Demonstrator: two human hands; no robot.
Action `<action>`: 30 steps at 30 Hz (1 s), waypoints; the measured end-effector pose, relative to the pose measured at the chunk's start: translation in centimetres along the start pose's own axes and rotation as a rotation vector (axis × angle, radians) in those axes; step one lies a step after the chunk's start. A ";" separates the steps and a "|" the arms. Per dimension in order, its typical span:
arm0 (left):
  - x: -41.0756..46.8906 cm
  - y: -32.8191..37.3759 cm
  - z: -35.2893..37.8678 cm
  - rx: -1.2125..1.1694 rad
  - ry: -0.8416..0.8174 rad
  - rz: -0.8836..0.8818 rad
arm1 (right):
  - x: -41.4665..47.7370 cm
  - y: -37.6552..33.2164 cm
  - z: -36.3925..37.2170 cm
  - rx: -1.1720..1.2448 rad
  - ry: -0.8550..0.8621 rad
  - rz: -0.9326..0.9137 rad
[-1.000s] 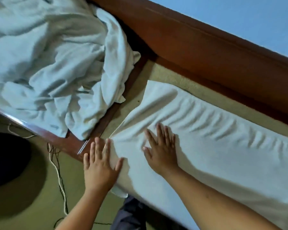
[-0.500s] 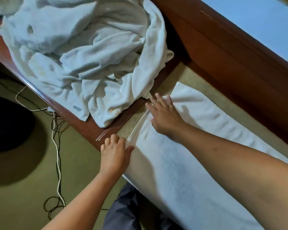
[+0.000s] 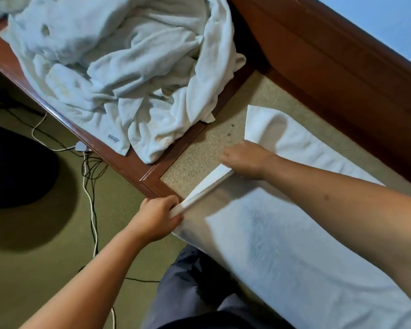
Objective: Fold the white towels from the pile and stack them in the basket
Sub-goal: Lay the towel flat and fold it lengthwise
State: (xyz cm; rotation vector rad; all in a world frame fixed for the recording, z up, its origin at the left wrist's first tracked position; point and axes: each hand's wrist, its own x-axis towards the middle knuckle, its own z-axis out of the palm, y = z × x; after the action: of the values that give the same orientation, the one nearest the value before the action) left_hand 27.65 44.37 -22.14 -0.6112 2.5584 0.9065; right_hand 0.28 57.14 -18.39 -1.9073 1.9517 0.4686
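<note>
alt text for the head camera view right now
Both hands grip the short end of a white towel spread on a beige surface: left hand at the near corner, right hand farther along the edge. A rumpled pile of white towels lies just beyond it.

Olive floor, red-brown wooden frame, pale blue wall, loose cables, dark shape, perhaps furniture

Long white towel, flat, near end raised (crumpled pile beside)

White towel, reddish-brown wooden frame, speckled beige surface.
</note>
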 end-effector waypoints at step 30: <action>-10.2 12.6 18.6 -0.686 -0.151 -0.380 | -33.1 -31.5 22.7 1.544 0.283 1.351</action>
State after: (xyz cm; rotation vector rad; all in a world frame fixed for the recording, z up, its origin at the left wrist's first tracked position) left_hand 33.26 68.24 -24.66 -1.1150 1.8642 1.6067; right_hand 32.98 96.15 -21.68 0.3694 2.2274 -0.8660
